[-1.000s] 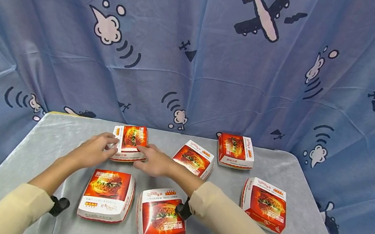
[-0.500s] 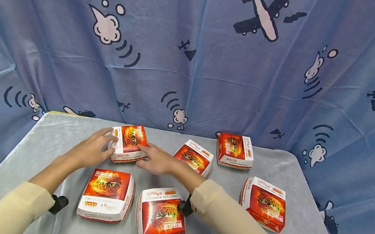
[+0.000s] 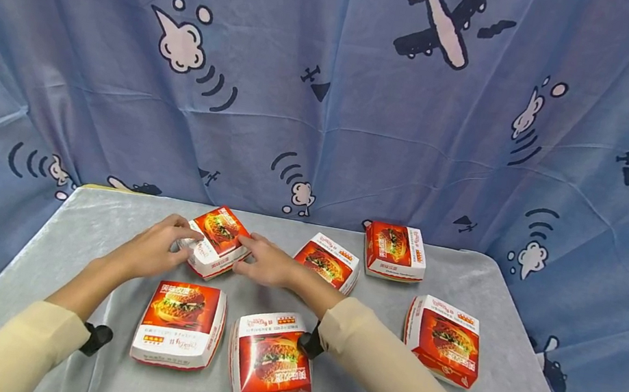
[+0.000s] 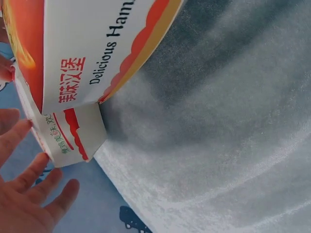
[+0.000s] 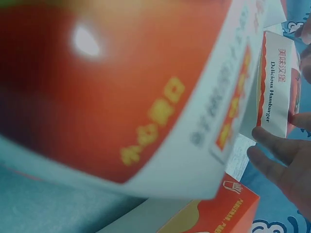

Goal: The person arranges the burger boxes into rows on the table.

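At the back left of the table, a red and white hamburger box (image 3: 218, 239) is held between both hands and lies turned at an angle. My left hand (image 3: 159, 245) grips its left side, its fingers bent over the edge. On the right corner, my right hand (image 3: 266, 261) holds with fingertips above and thumb lower down. In the left wrist view the left fingers (image 4: 36, 170) are spread along the white side of this box (image 4: 73, 141). The right wrist view shows the right fingers (image 5: 272, 145) at a corner of the box (image 5: 277, 87).
Close in front stand two similar boxes, one at left (image 3: 179, 326) and one in the middle (image 3: 271, 359), below the right forearm. Another box (image 3: 328, 261) is just right of the right hand. Two more stand at the back right (image 3: 395, 252) and right (image 3: 443, 341). A patterned curtain (image 3: 332, 88) hangs behind.
The held hamburger box has turned counterclockwise, its white band swinging from the left side to the front left. Both hands have shifted only slightly with it; the other boxes stay put.
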A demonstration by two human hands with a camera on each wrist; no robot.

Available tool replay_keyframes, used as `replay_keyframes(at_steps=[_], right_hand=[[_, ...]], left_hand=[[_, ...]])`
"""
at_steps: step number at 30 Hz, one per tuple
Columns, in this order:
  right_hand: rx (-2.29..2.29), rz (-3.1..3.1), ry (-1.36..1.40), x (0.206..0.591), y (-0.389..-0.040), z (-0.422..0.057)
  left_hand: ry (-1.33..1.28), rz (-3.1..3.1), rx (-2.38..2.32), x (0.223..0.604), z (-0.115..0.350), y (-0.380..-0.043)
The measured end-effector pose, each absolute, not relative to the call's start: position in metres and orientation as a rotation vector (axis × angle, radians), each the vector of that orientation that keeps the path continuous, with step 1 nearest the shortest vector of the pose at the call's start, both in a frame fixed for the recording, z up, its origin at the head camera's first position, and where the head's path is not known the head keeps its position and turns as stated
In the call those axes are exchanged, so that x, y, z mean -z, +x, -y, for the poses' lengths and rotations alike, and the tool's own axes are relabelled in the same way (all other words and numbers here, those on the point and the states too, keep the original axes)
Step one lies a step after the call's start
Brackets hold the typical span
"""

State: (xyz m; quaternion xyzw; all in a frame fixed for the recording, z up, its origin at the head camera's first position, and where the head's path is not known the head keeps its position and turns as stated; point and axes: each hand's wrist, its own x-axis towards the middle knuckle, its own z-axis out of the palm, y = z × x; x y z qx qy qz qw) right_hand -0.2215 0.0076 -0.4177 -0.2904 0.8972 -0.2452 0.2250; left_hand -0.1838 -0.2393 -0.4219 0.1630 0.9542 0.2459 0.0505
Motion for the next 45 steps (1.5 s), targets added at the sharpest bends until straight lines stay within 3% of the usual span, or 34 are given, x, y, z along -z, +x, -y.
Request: replay_keyframes(at_steps=[14, 45], right_hand=[[0.648, -2.403, -0.867, 0.412, -0.202, -0.004], [0.723, -2.307, -0.849, 0.418, -0.209, -0.009]], left_hand=[[0.515, -2.892, -0.753, 0.418, 0.24, -0.181], [0.352, -2.796, -1.0, 0.429, 0.25, -0.183]])
